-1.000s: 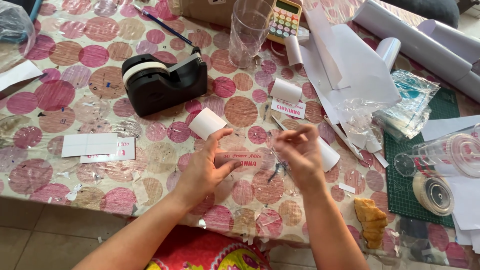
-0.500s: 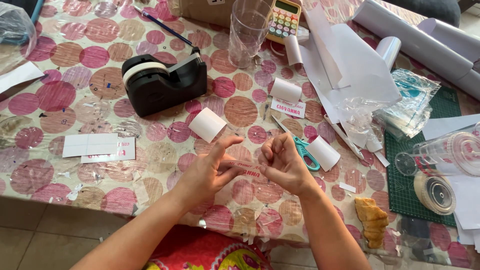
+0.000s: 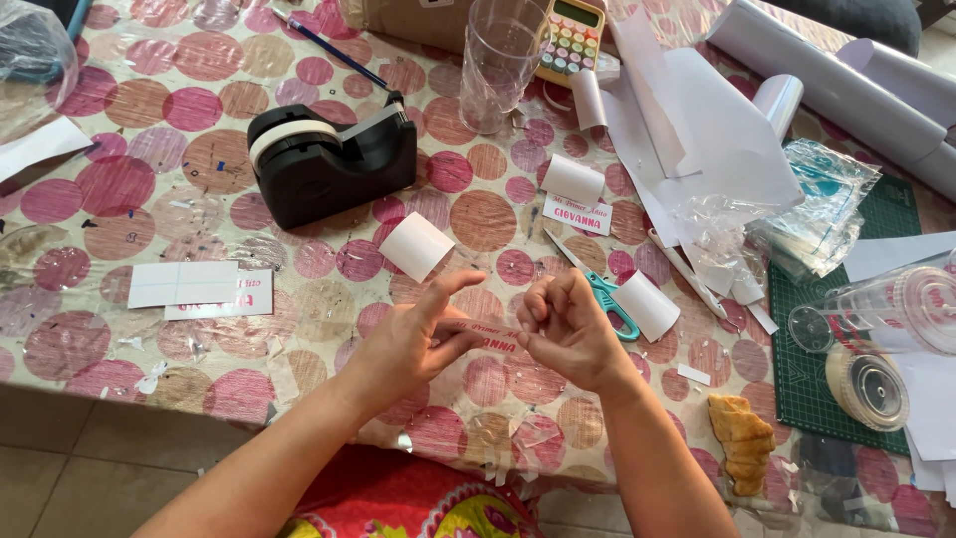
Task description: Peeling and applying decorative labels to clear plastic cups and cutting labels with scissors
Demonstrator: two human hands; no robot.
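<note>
My left hand [image 3: 413,334] and my right hand [image 3: 568,329] are close together above the front of the table, both pinching a small clear strip with red lettering [image 3: 488,334] stretched between the fingertips. A curled white paper label [image 3: 416,246] lies just beyond my left hand. Behind my right hand lie teal-handled scissors [image 3: 602,294] and another curled white label [image 3: 647,305]. The table wears a cloth with pink and brown dots [image 3: 139,189].
A black tape dispenser [image 3: 329,164] stands at the back left, clear plastic cups [image 3: 498,60] and a colourful calculator [image 3: 573,38] behind. White paper sheets and rolls [image 3: 717,139], plastic bags [image 3: 812,214], a green cutting mat [image 3: 812,379] with cups and lids fill the right. Flat labels [image 3: 194,289] lie left.
My hands have come closer together and lowered slightly, the strip now held short between them; my right hand's fingers have curled in. The things on the table have not moved.
</note>
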